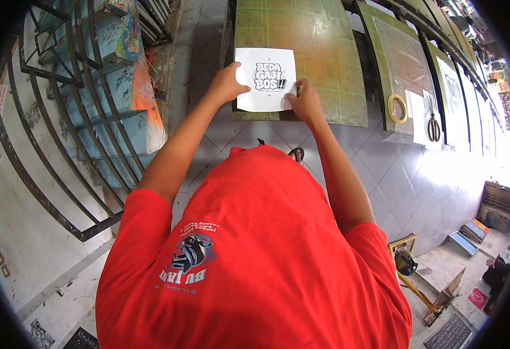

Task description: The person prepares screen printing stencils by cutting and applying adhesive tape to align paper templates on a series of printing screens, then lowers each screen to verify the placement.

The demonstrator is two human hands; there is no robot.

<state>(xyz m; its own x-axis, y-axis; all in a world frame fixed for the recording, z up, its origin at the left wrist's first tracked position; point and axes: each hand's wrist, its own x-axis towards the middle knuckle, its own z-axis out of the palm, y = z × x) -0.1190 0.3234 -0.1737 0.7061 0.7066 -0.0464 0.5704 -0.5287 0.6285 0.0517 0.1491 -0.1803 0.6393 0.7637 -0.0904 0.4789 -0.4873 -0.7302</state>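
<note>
With the left hand and right hand only pressing flat, clamped on nothing, at 9 and 4 o'clock, the white printed sheet could skew on the green gridded board.

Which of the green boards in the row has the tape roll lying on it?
The second green board, just right of the one both hands press the white printed sheet onto. It alone carries the yellow tape roll; scissors lie beside it.

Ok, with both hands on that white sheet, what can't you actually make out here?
Head view:
- White sheet: left edge under left hand, lower right corner under right hand.
- Right fingertips: whether they pinch anything, too small.
- Green board: top cut off by the edge.
</note>
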